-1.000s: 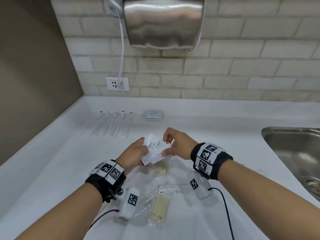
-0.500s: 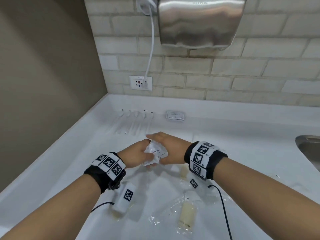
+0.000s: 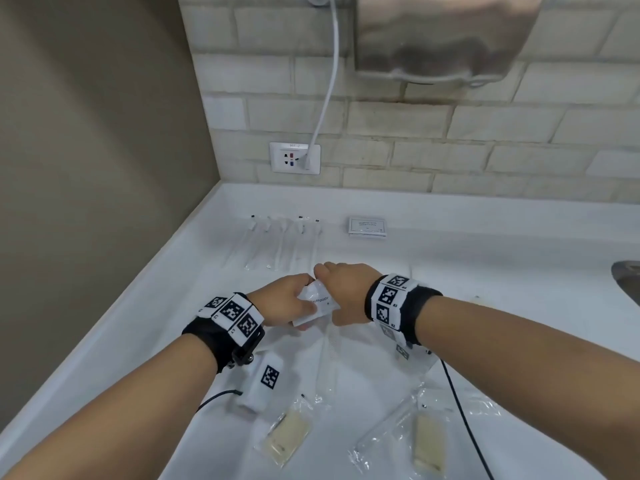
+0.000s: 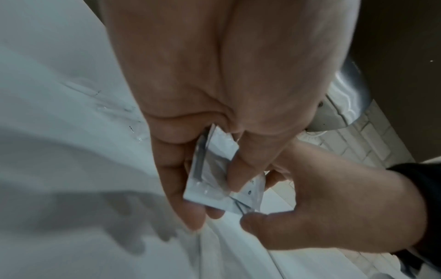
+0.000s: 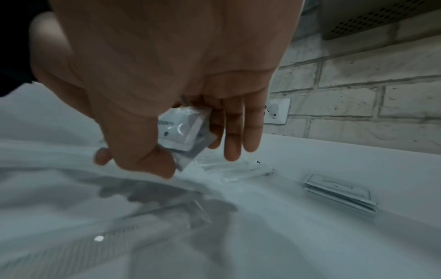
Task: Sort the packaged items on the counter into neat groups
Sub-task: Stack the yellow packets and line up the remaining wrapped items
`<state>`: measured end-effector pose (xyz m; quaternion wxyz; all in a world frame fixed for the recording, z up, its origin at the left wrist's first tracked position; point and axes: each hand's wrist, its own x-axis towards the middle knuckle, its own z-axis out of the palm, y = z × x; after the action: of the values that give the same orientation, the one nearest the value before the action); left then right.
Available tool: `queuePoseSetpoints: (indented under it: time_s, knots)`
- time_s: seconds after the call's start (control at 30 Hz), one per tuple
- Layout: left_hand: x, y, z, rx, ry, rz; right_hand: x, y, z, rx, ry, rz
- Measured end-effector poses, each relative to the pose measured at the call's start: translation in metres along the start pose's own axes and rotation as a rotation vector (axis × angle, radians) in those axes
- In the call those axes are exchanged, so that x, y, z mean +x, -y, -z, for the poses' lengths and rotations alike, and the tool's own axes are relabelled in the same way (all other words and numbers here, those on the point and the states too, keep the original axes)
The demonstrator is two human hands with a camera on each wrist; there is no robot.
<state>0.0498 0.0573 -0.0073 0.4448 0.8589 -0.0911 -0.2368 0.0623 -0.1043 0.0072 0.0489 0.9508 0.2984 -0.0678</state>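
Above the white counter (image 3: 485, 258), my two hands hold a small bunch of white toothpaste sachets (image 3: 317, 303) between them. My left hand (image 3: 287, 303) grips the sachets (image 4: 214, 173) from the left, fingers curled round their edges. My right hand (image 3: 346, 289) comes over from the right and pinches the same sachets (image 5: 181, 130) between thumb and fingers. A flat stack of white packets (image 3: 367, 227) lies at the back. To its left is a row of several wrapped toothbrushes (image 3: 282, 244).
Two clear bags with beige pads (image 3: 287, 436) (image 3: 427, 441) and a long clear packet (image 3: 327, 362) lie near the front. The sink rim (image 3: 627, 282) is at the right. A wall socket (image 3: 295, 157) and a hand dryer (image 3: 446, 36) are on the brick wall.
My right hand has closed in over the sachets that my left hand held fanned out. The head view has swung left, so the sink has slid to the edge.
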Motion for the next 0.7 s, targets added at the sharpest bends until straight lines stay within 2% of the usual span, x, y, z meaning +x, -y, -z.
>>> queuePoseSetpoints:
  time_s: [0.2, 0.37, 0.47, 0.6, 0.7]
  knots:
    - [0.007, 0.004, 0.005, 0.021, 0.089, 0.052, 0.015, -0.003, 0.004, 0.169, 0.137, -0.038]
    - [0.022, 0.014, 0.013, 0.172, 0.06, 0.019, 0.021, -0.012, -0.002, 0.313, 0.17, -0.055]
    - [0.031, 0.018, 0.016, 0.358, -0.028, -0.043, 0.024, -0.014, -0.004, 0.313, 0.186, -0.108]
    - [0.043, 0.022, 0.013, 0.326, -0.149, -0.072, 0.036, -0.012, -0.009, 0.303, 0.159, -0.198]
    - [0.05, 0.022, 0.007, 0.314, -0.185, -0.05, 0.045, -0.011, -0.012, 0.282, 0.136, -0.231]
